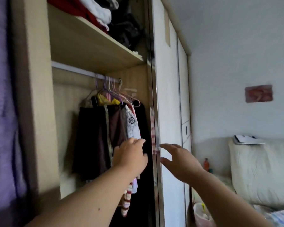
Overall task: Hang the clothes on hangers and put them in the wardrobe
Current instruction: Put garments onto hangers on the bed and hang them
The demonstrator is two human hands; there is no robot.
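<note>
Stage, as I judge it: the putting-away end of the task. The hung clothes point(92, 136) sit on hangers point(111, 89), bunched toward the right of the rail point(72, 69) inside the wardrobe point(38, 112). My left hand point(131, 154) lies against them, fingers loosely extended, gripping nothing I can make out. My right hand point(179, 159) is spread, empty, at the sliding door point(167, 95) edge. The next move probably calls for gripping that edge.

Open light-wood wardrobe point(39, 95), sliding door point(167, 104) at right. Hung clothes point(95, 136) bunched at right end of rail point(75, 70) on thin pink, purple and white hangers point(111, 89): dark brown pieces, black garment point(144, 122), white patterned top point(132, 126), red-striped item point(127, 199) hanging lowest. Folded red, white and black stack point(95, 15) on upper shelf point(88, 45).
</note>
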